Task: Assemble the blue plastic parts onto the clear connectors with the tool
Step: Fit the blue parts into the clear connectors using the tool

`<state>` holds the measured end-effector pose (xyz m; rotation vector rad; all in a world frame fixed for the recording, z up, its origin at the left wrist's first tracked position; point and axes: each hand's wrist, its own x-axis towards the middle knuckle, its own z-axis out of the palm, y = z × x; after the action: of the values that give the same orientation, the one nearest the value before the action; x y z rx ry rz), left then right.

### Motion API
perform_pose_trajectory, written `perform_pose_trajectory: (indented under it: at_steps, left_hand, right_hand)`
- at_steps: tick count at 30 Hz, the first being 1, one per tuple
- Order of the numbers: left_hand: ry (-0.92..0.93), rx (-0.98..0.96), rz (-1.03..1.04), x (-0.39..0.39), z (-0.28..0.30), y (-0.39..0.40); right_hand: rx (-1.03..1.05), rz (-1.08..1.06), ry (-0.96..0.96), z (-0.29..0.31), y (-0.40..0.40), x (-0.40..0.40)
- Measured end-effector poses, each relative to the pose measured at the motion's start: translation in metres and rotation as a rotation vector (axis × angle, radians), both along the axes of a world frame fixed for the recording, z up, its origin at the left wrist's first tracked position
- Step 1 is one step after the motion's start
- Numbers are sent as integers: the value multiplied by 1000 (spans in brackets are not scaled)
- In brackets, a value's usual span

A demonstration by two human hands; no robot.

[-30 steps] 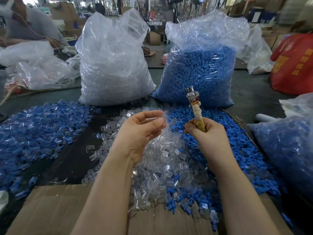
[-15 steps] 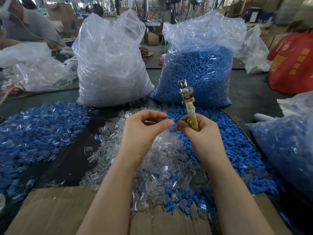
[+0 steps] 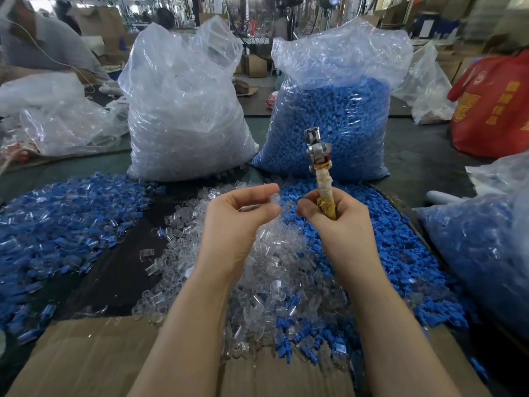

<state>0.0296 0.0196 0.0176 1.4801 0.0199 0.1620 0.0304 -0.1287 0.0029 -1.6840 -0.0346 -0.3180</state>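
Your left hand [image 3: 240,222] pinches a clear connector [image 3: 274,199] at its fingertips, raised above the heap of clear connectors [image 3: 257,270]; your right hand [image 3: 335,222] is curled round the wrapped handle of the tool [image 3: 318,159], whose metal head stands upright, and its thumb and forefinger appear to nip something small, though you cannot tell what; loose blue parts [image 3: 380,247] lie just right of the heap. Judged as the mating step: bring both hands together, align the pieces squarely, keep the pinch light so the connector does not spring away, then seat with the tool.
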Motion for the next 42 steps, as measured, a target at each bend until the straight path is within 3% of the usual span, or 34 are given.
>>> perform_pose_trajectory:
  at_steps: [14,19,28,36,42]
  left_hand:
    - [135,-91,-76,1,-2,-3]
    - [122,-214,-103,1,-1,-2]
    - [92,-268,-48,2,-3,-4]
    - [57,-264,-104,2,-4,-2]
    - [-41,-121,-97,2,-7,-1]
  right_hand:
    - [-39,83,-61,-3,2,0]
    - [-17,56,-50,-4,3,0]
    - [92,66,-62,-3,6,-1]
    - [-6,20,-82,-1,8,-1]
    - [-220,-27,-88,-2,6,1]
